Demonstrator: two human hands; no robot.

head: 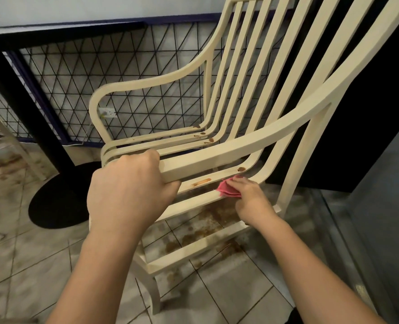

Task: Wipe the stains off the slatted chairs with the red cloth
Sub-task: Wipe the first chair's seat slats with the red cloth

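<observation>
Left hand clamped round the near armrest, steadying the chair. Right hand pinches the folded cloth, pressed on a near seat slat. Orange smear is just left of it, one slat further, and a brown blob sits at the bend beyond. I'd drag flat along the slat with firm pressure, refolding to a clean face (blobs look thick). More spots on the far slats, not yet wiped.
</observation>
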